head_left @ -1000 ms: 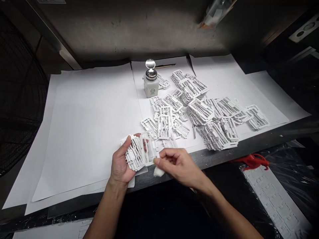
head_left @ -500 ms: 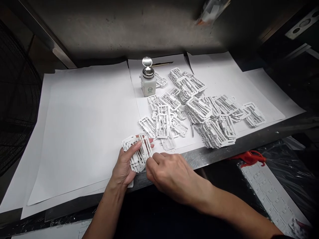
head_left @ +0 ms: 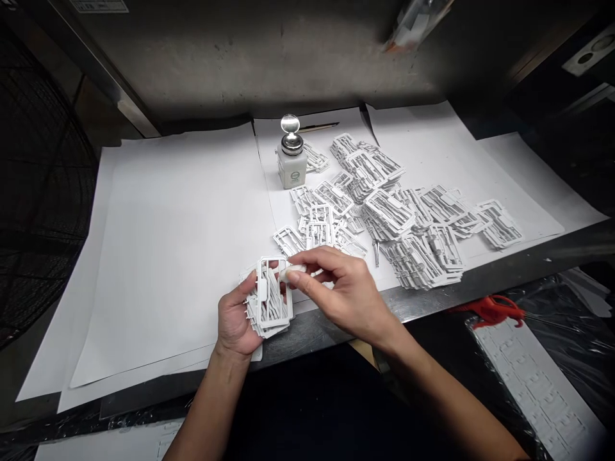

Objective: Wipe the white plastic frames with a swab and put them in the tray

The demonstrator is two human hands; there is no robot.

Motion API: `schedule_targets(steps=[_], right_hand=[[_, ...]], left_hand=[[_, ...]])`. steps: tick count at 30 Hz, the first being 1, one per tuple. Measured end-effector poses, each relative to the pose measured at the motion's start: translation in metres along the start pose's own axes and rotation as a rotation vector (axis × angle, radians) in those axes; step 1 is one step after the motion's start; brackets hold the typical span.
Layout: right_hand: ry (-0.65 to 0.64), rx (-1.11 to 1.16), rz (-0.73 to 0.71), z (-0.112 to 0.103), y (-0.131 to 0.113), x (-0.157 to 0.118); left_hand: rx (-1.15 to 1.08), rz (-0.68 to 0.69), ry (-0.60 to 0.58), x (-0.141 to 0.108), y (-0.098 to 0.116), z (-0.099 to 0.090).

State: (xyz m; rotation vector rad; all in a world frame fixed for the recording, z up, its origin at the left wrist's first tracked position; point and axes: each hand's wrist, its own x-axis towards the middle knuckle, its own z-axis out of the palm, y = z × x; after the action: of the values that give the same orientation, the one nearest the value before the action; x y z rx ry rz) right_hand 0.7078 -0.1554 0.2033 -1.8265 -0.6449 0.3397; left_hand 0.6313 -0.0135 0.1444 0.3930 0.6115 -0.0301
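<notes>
White paper sheets (head_left: 168, 256) cover a dark steel-edged bench (head_left: 423, 301) beside a wire fan guard (head_left: 43, 192). A left hand (head_left: 235, 326) cradles a stack of white plastic sprues (head_left: 269, 301); a right hand (head_left: 341, 288) pinches a soft white wad (head_left: 293, 273) against the top frame. Beyond lie loose sprue piles (head_left: 413, 237) and one dispenser bottle (head_left: 291, 163) with a steel pump top.
</notes>
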Motion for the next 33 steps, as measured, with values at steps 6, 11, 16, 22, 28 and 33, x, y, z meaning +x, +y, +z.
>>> schedule_targets(steps=[6, 11, 16, 22, 28, 33], right_hand=[[-0.228, -0.146, -0.139, 0.014, -0.004, -0.007], [-0.435, -0.156, -0.118, 0.001, -0.005, -0.025], [-0.246, -0.091, -0.116, 0.001, -0.005, -0.016], [-0.123, -0.198, -0.268, 0.013, 0.002, 0.015], [0.071, -0.235, -0.208, 0.007, -0.001, 0.019], [-0.058, -0.201, -0.225, 0.009, 0.000, 0.016]], left_hand=[[-0.026, -0.020, -0.007, -0.001, 0.000, 0.004], [0.007, -0.035, -0.036, -0.003, 0.004, 0.001], [-0.018, -0.066, -0.040, -0.003, 0.000, 0.000], [-0.043, -0.077, -0.039, -0.003, -0.005, -0.003], [-0.066, -0.092, -0.060, -0.002, -0.007, -0.005], [-0.031, -0.099, -0.072, -0.001, -0.006, -0.005]])
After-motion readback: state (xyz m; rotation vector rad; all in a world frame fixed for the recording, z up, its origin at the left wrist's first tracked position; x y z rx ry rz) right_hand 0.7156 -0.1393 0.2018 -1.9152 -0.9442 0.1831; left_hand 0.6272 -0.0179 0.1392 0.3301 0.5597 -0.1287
